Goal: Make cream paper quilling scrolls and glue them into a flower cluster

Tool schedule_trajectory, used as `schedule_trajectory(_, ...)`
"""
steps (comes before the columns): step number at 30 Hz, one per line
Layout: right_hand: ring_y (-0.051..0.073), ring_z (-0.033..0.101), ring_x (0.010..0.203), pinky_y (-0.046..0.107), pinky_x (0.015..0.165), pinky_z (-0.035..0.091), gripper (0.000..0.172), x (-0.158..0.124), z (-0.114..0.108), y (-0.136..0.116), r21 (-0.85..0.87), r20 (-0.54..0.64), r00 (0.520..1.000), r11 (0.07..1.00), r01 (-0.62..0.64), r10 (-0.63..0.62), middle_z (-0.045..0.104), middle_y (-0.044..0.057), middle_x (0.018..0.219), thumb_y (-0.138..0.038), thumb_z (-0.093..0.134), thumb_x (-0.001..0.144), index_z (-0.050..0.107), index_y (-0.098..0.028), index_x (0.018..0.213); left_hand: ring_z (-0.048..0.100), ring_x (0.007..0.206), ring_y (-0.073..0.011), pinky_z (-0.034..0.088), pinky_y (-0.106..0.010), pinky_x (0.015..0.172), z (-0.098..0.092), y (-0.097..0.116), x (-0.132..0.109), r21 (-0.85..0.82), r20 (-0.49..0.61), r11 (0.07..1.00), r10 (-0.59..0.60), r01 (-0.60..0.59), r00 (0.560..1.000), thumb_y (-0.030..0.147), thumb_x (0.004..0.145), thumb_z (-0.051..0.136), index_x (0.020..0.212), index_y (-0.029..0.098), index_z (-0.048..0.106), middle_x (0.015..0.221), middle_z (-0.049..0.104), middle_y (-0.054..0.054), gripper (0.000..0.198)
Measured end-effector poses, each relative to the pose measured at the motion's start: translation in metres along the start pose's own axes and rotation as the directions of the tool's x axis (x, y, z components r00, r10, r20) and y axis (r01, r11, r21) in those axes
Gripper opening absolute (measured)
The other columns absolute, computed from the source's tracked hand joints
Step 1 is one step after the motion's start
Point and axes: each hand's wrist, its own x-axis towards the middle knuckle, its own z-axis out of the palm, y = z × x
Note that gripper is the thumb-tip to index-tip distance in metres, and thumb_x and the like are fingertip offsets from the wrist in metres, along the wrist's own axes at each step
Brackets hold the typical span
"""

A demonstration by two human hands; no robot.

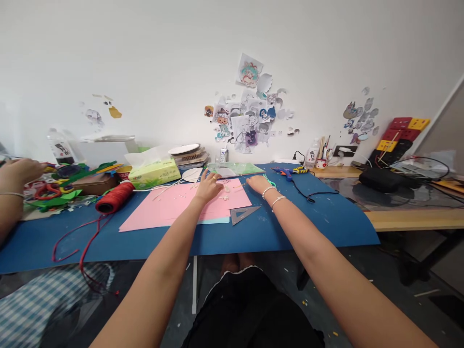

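Observation:
My left hand [209, 187] rests on a pink paper sheet [170, 207], fingers spread flat near its far edge. Beside it, my right hand [259, 183] lies at the sheet's far right corner, fingers curled down onto the paper; what they hold, if anything, is too small to see. Beaded bracelets circle the right wrist. Small white bits [224, 195] lie on the pink paper between the hands. A grey set square [243, 213] sits just below my right wrist, on the blue sheet [311, 217] covering the table.
A red twine spool [115, 197] with loose string lies left, beside a green tissue pack [154, 173]. Another person's hand [20, 171] reaches over scissors and green scraps at far left. A glue gun [290, 171] and cable lie right. Black fan and bag sit far right.

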Motion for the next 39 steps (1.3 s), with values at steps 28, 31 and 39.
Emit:
schedule_trajectory(28, 0.029, 0.002, 0.129, 0.054, 0.099, -0.01, 0.074, 0.044, 0.008, 0.07, -0.236, -0.289, 0.955, 0.972, 0.001, -0.071, 0.02, 0.008, 0.14, -0.062, 0.032, 0.074, 0.026, -0.017, 0.132, -0.001, 0.129, -0.0266, -0.004, -0.049, 0.103, 0.018, -0.07, 0.029, 0.066, 0.003, 0.998, 0.011, -0.011, 1.0, 0.042, 0.078, 0.041, 0.132, 0.011, 0.025, 0.142, 0.01, -0.012, 0.064)
schedule_trajectory(31, 0.03, 0.004, 0.129, 0.054, 0.1, -0.008, 0.074, 0.051, 0.016, 0.077, -0.223, -0.276, 0.961, 0.974, -0.036, -0.028, 0.02, 0.009, 0.14, -0.062, 0.036, 0.073, 0.028, -0.016, 0.131, -0.002, 0.129, -0.0261, -0.004, -0.049, 0.103, 0.027, -0.077, 0.033, 0.07, -0.003, 0.998, -0.005, 0.005, 1.0, 0.041, 0.077, 0.042, 0.132, 0.012, 0.024, 0.142, 0.008, -0.011, 0.065)
schedule_trajectory(39, 0.028, 0.018, 0.126, 0.054, 0.099, 0.005, 0.053, 0.071, 0.029, 0.087, -0.178, -0.286, 0.958, 0.982, -0.065, 0.012, 0.026, 0.009, 0.137, -0.046, 0.044, 0.08, 0.036, -0.018, 0.124, 0.002, 0.129, -0.0267, 0.0, -0.051, 0.103, 0.051, -0.086, 0.044, 0.074, -0.034, 0.996, -0.046, 0.049, 0.998, 0.042, 0.08, 0.039, 0.132, 0.014, 0.023, 0.141, 0.011, -0.012, 0.062)
